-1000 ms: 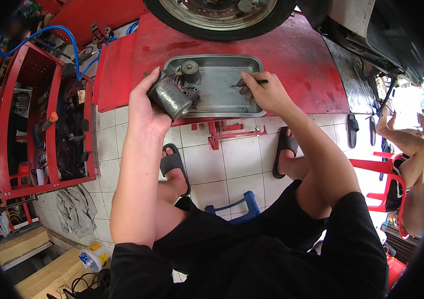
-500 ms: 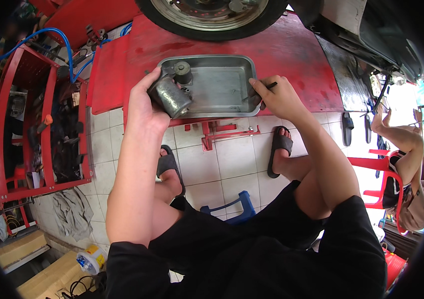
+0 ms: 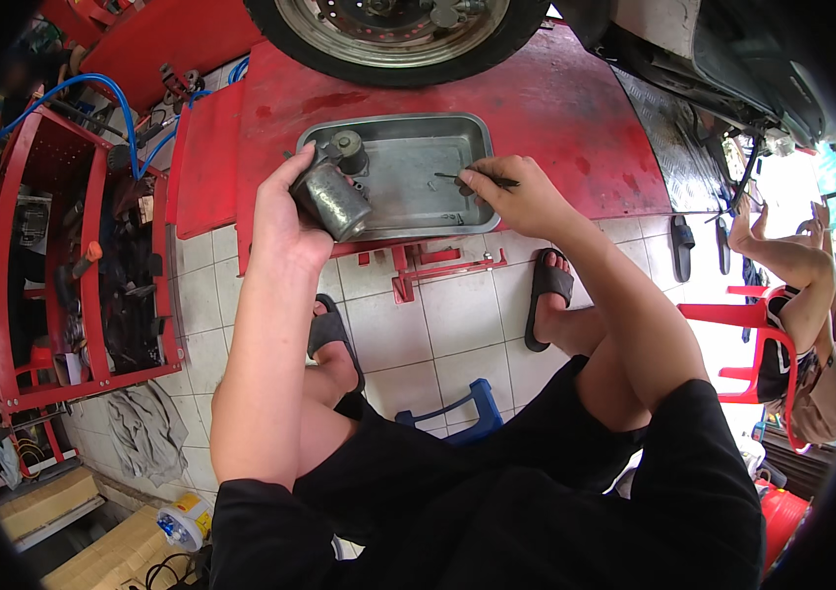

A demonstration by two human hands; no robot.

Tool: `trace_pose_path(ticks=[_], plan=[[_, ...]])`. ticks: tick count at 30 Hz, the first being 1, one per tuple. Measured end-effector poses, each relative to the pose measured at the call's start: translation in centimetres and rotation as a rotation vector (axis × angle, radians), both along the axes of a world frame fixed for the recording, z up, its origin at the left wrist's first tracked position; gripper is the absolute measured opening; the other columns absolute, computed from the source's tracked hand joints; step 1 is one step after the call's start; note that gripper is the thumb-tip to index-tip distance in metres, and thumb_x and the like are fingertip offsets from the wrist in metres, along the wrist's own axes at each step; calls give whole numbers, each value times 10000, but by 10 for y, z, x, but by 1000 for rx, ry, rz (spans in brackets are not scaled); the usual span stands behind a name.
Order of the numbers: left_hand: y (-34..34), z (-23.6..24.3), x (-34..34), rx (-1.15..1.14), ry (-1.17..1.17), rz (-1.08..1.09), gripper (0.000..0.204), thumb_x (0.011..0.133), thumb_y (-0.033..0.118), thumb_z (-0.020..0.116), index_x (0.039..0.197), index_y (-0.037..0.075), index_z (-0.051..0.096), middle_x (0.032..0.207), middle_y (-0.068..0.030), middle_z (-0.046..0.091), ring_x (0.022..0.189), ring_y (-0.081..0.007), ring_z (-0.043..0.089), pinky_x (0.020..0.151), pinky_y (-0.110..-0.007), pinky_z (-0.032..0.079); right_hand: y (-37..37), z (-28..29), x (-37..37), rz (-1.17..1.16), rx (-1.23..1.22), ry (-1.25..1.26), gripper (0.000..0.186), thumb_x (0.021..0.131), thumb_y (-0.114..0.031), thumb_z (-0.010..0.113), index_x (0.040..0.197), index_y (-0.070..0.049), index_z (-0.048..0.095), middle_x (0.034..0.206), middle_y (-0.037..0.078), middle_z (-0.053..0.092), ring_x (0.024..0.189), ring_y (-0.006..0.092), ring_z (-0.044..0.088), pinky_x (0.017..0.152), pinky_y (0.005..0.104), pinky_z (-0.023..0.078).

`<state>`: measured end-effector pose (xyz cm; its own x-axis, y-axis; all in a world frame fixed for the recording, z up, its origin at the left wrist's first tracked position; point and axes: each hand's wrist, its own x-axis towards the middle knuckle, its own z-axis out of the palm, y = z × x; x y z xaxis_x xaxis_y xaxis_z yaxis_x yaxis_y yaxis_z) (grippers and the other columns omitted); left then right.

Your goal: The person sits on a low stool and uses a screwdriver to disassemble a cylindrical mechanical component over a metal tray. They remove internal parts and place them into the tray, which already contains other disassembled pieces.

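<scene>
My left hand (image 3: 285, 208) is wrapped round a worn grey metal cylinder, shaped like a small motor body (image 3: 339, 204), at the left end of a shallow metal tray (image 3: 408, 119). Beside it a shorter dark round part (image 3: 347, 147) stands up; whether the two are joined I cannot tell. Over the tray's right side my right hand (image 3: 518, 197) pinches a thin dark pointed tool (image 3: 449, 176), its tip toward the tray's middle. A few tiny pieces (image 3: 452, 218) lie on the tray's floor near its front edge.
The tray rests on a red metal platform (image 3: 575, 118) under a motorcycle wheel (image 3: 398, 74). To the left stands a red tool rack (image 3: 93, 265) with a blue hose (image 3: 128, 108). A blue stool (image 3: 482, 408) is below me. Another person sits on a red chair (image 3: 732, 313) at right.
My right hand has moved from the tray's right rim inward, and the tool now points left over the tray. The left hand keeps its hold; the view has shifted slightly.
</scene>
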<state>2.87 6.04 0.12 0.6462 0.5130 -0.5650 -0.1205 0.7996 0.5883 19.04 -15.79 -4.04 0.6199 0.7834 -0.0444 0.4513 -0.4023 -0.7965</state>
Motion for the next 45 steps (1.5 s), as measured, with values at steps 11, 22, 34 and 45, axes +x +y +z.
trace_pose_path(ticks=[11,22,34,45], plan=[[1,1,1,-24,-7,11,233,921,200,653,1081,35,615,960,-103,660,857,-244,625,792,-410,532,7,-7,-7,16,4,93,336,963,-289,630,1011,31,720,800,140,719,681,203,673,676,332,535],[2,5,-1,-13,-7,0,228,928,203,640,1082,36,616,955,-108,657,845,-245,622,790,-420,529,0,1,-1,7,-21,109,347,951,-297,644,1026,32,723,788,159,721,635,216,666,661,338,532],[1,-1,1,-7,-16,-2,224,925,202,647,1072,34,620,963,-107,658,855,-241,623,788,-414,530,-21,43,-2,29,-254,-26,355,931,-293,634,959,50,724,761,225,679,689,332,667,693,393,515],[-8,-2,9,-9,1,-15,263,926,197,644,1118,20,610,1007,-116,660,882,-244,619,792,-401,530,-18,41,-4,21,-121,-189,351,942,-297,612,953,36,721,769,240,660,750,399,646,725,437,509]])
